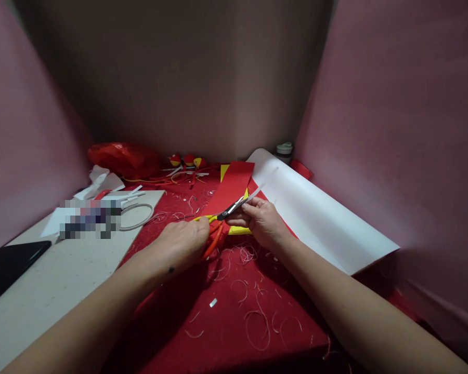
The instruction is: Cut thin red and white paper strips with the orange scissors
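Observation:
My left hand (189, 236) is closed around the yellow and orange handles of a pair of scissors (225, 214). Their blades point up and to the right, toward my other hand. Between the thumb and fingers of my right hand (265, 219) is a thin pale strip (255, 194), with the blade tips right beside it. Whether the blades touch the strip, I cannot tell. Beneath the hands lie red corrugated sheets (234, 182) over a yellow sheet (239, 230).
A large white sheet (312, 208) slopes along the right. Thread scraps litter the red cloth (226, 332). On the left, a pale board (81, 280) bears a dark flat object (11, 265) and a ring (138, 215). Behind are a red bag (125, 158), red-yellow balls (188, 160) and a lidded container (284, 150).

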`<state>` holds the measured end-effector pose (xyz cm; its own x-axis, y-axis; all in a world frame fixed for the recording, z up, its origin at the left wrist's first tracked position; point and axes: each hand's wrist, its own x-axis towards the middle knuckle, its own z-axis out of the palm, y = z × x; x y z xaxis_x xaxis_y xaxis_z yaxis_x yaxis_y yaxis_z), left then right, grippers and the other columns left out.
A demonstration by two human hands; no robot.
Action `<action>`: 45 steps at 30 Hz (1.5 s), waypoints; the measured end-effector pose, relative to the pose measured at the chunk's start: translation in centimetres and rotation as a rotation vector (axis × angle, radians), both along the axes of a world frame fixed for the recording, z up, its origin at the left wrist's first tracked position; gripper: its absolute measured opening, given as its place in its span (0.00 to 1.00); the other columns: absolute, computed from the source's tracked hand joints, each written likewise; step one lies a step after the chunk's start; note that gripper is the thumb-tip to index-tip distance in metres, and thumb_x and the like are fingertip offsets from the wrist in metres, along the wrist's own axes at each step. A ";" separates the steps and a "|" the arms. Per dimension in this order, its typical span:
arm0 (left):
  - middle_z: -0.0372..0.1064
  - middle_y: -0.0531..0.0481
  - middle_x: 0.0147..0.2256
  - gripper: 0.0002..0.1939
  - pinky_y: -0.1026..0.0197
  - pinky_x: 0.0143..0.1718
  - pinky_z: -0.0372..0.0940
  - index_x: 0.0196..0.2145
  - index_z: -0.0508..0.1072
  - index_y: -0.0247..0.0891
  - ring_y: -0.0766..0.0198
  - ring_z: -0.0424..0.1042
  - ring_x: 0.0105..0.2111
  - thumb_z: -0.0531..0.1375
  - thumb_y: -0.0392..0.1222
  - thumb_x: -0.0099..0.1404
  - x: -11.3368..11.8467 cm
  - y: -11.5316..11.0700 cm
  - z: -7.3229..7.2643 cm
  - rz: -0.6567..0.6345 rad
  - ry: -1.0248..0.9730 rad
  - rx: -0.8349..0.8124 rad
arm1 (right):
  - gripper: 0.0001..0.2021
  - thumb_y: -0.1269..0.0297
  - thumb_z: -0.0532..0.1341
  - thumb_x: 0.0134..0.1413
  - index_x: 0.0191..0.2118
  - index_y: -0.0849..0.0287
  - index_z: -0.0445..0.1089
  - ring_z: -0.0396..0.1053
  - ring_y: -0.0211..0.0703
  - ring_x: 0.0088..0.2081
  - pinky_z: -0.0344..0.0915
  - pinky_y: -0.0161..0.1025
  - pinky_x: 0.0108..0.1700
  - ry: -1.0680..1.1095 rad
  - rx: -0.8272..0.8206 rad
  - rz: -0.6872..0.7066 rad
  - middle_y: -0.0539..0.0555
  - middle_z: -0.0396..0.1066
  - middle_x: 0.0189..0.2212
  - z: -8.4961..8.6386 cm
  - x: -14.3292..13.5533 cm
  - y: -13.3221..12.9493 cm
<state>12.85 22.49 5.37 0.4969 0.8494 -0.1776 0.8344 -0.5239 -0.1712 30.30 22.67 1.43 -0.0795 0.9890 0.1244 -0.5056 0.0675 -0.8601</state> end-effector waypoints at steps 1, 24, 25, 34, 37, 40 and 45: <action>0.72 0.35 0.36 0.14 0.49 0.30 0.64 0.40 0.64 0.33 0.44 0.72 0.36 0.45 0.42 0.61 0.0 0.0 0.1 0.001 0.006 -0.006 | 0.01 0.73 0.57 0.47 0.29 0.62 0.65 0.74 0.41 0.27 0.73 0.41 0.35 -0.002 -0.004 0.000 0.54 0.75 0.25 0.0 0.0 0.0; 0.72 0.40 0.27 0.16 0.54 0.26 0.63 0.43 0.67 0.38 0.48 0.72 0.29 0.48 0.42 0.61 -0.1 0.5 0.1 -0.091 -0.058 -0.019 | 0.01 0.70 0.58 0.48 0.29 0.62 0.65 0.74 0.42 0.28 0.71 0.45 0.40 -0.011 0.008 0.008 0.55 0.74 0.25 -0.3 0.2 0.2; 0.72 0.40 0.27 0.15 0.54 0.26 0.62 0.43 0.67 0.38 0.47 0.73 0.29 0.48 0.43 0.61 -0.1 0.5 0.1 -0.081 -0.056 -0.025 | 0.01 0.71 0.58 0.48 0.29 0.62 0.65 0.74 0.42 0.28 0.71 0.45 0.39 -0.007 0.006 0.002 0.54 0.74 0.24 -0.3 0.2 0.2; 0.72 0.37 0.33 0.20 0.52 0.26 0.61 0.39 0.66 0.35 0.45 0.72 0.31 0.48 0.53 0.59 -0.5 -0.1 -0.4 -0.091 -0.081 -0.049 | 0.02 0.73 0.58 0.44 0.28 0.62 0.65 0.75 0.43 0.29 0.72 0.43 0.37 0.005 -0.017 0.002 0.54 0.75 0.24 0.1 -0.3 -0.3; 0.71 0.37 0.33 0.21 0.52 0.26 0.61 0.39 0.66 0.35 0.45 0.72 0.32 0.49 0.54 0.59 -0.6 -0.1 -0.5 -0.098 -0.090 -0.043 | 0.03 0.73 0.58 0.43 0.28 0.61 0.65 0.75 0.43 0.30 0.71 0.44 0.39 -0.014 -0.023 0.009 0.54 0.75 0.25 0.2 -0.5 -0.5; 0.71 0.37 0.32 0.18 0.53 0.27 0.61 0.40 0.66 0.34 0.46 0.72 0.32 0.49 0.50 0.60 -0.3 -0.2 -0.5 -0.058 -0.061 -0.028 | 0.02 0.72 0.58 0.45 0.29 0.61 0.65 0.75 0.43 0.30 0.71 0.44 0.38 -0.007 -0.005 0.006 0.54 0.75 0.25 0.1 -0.6 -0.5; 0.71 0.41 0.29 0.16 0.58 0.24 0.57 0.41 0.66 0.36 0.51 0.71 0.28 0.49 0.48 0.60 0.3 -0.3 -0.2 -0.041 -0.096 -0.053 | 0.02 0.74 0.58 0.44 0.28 0.62 0.64 0.74 0.41 0.27 0.72 0.41 0.34 0.000 -0.034 -0.001 0.53 0.74 0.23 0.0 -0.6 -0.4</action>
